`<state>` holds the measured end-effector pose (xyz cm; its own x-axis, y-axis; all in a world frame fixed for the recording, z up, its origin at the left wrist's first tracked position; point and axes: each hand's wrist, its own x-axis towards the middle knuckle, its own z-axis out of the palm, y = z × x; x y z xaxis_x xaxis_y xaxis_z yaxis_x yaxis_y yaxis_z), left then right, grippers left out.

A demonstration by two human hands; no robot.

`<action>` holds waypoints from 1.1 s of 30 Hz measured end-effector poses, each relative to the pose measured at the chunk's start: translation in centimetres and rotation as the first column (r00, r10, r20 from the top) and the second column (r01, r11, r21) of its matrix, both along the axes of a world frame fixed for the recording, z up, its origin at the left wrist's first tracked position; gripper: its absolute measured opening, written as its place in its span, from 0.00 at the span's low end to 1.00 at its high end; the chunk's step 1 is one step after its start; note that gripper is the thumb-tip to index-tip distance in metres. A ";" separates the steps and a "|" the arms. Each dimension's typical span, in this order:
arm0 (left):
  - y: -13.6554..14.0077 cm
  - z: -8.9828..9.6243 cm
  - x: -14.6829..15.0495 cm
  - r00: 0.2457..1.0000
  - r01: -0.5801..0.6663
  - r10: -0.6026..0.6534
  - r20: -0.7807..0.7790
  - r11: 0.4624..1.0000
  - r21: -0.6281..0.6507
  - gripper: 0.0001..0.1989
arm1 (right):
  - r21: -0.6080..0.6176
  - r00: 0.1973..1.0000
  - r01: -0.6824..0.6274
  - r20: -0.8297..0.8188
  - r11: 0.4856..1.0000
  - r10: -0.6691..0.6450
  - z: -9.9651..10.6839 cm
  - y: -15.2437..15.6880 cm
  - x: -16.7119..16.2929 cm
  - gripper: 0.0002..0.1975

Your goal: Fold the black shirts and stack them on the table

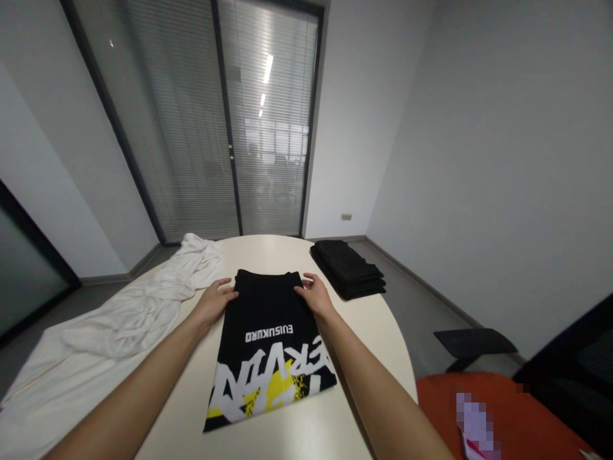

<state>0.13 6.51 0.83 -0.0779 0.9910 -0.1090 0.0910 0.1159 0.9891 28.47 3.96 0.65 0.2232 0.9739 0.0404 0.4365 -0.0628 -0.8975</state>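
Note:
A black T-shirt (268,300), folded into a long panel, lies flat on the round table in front of me. White lettering and a yellow-and-white print, upside down from my side, cover its near half. My left hand (218,300) holds the shirt's left edge near the far end, thumb on top of the cloth. At the opposite edge, my right hand (317,295) grips the fabric the same way, its thumb over the shirt. The undersides of both grips are hidden.
Folded black garments (347,268) are stacked at the table's far right. A crumpled white cloth (138,313) hangs over the left side of the cream table (383,345). An orange chair (522,409) with a black armrest stands at right; glass partitions (268,160) are behind.

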 end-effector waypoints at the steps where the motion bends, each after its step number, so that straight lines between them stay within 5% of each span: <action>1: -0.2 0.4 0.0 1.000 0.021 -0.021 0.007 0.999 -0.031 0.29 | -0.026 1.000 0.007 -0.014 1.000 -0.007 0.1 0.0 0.1 0.27; 6: -1.2 1.7 0.3 0.999 0.051 -0.052 -0.003 0.994 -0.100 0.24 | 0.006 0.980 0.044 0.193 0.999 -0.044 0.9 -0.3 0.3 0.16; 10: -1.7 2.2 0.6 0.995 0.090 -0.083 0.063 0.989 -0.117 0.15 | 0.052 0.963 0.019 0.266 0.998 -0.032 0.9 -0.1 0.5 0.17; 14: -2.1 2.9 1.0 0.981 0.136 -0.109 0.158 0.976 -0.170 0.09 | 0.093 0.998 -0.035 -0.057 0.995 0.041 0.6 0.6 0.7 0.25; 18: -2.4 3.7 1.4 0.977 0.121 -0.085 0.197 0.977 -0.176 0.08 | 0.021 0.837 -0.070 -0.542 0.997 0.070 1.1 1.0 1.2 0.34; 27: -2.9 5.2 1.0 0.927 0.205 -0.125 0.352 0.958 -0.200 0.09 | -0.233 0.738 -0.103 -0.670 0.967 -0.083 3.7 -0.5 2.5 0.31; 33: -3.2 6.2 0.8 0.900 0.253 -0.149 0.409 0.944 -0.212 0.10 | -0.148 0.709 -0.183 -0.705 0.972 0.026 4.4 -1.4 2.4 0.27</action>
<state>0.94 3.33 7.06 0.2191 0.9150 -0.3388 -0.2394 0.3870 0.8904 30.92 2.51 5.08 0.0078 0.9618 -0.2736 -0.2907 -0.2596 -0.9209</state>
